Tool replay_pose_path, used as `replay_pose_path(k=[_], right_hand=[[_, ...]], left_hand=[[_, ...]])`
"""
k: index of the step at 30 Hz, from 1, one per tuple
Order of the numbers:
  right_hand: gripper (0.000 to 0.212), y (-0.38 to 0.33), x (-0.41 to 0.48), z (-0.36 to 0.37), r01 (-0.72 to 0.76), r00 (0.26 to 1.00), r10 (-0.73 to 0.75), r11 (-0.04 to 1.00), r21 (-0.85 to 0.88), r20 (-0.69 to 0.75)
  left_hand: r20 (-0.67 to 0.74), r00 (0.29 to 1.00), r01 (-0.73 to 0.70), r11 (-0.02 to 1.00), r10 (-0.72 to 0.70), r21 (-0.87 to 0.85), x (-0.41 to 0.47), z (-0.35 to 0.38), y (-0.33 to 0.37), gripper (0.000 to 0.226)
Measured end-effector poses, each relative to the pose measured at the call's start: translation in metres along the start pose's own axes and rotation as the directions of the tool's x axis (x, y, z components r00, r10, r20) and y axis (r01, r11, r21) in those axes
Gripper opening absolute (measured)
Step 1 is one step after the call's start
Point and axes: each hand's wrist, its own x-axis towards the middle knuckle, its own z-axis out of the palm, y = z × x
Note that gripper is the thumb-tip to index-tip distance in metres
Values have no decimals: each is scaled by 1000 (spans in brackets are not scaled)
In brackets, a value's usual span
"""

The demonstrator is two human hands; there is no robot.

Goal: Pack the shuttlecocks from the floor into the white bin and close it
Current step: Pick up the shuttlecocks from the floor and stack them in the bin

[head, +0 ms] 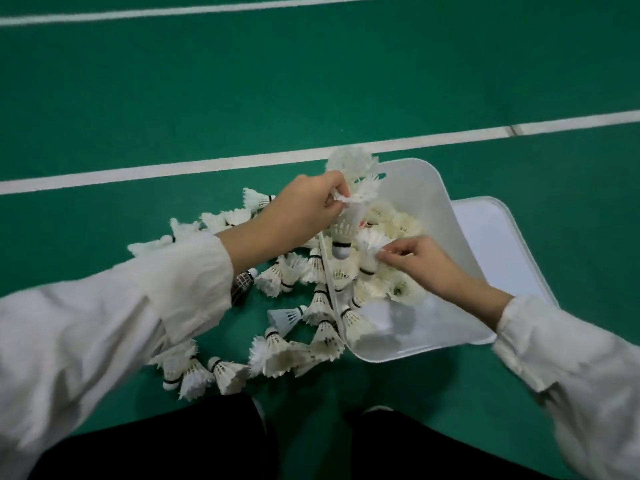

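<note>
A white bin (446,237) stands on the green floor, with several white shuttlecocks (398,223) inside it. My left hand (304,206) hovers at the bin's left rim and pinches a bunch of shuttlecocks (353,171) by their feathers; one shuttlecock (341,237) hangs cork down below it. Inside the bin, my right hand (419,261) pinches the feathers of another shuttlecock (369,251). Many loose shuttlecocks (277,351) lie on the floor to the left of the bin. The flat white lid (509,251) lies behind the bin on the right.
White court lines (207,166) cross the green floor beyond the pile. One dark shuttlecock (244,280) lies partly under my left sleeve. My dark trouser legs (173,441) fill the bottom of the view.
</note>
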Motion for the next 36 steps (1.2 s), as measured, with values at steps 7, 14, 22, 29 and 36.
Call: replay_pose_path(k=[7, 14, 22, 29, 36], right_hand=[[25, 30, 5, 44, 69, 969, -24, 982, -177, 247], [24, 55, 23, 71, 285, 926, -132, 858, -427, 353], [27, 82, 47, 101, 407, 909, -154, 519, -751, 387], [35, 32, 12, 41, 271, 924, -53, 789, -551, 379], [15, -2, -15, -17, 210, 963, -244, 946, -248, -116]], left_hand=[[-94, 978, 158, 959, -185, -237, 19, 53, -3, 12], [-92, 977, 165, 953, -193, -255, 16, 79, -9, 12], [-75, 969, 208, 946, -233, -249, 12, 97, -15, 13], [-108, 954, 230, 916, -278, -329, 12, 98, -17, 6], [-146, 928, 245, 856, -343, -455, 12, 96, -12, 7]])
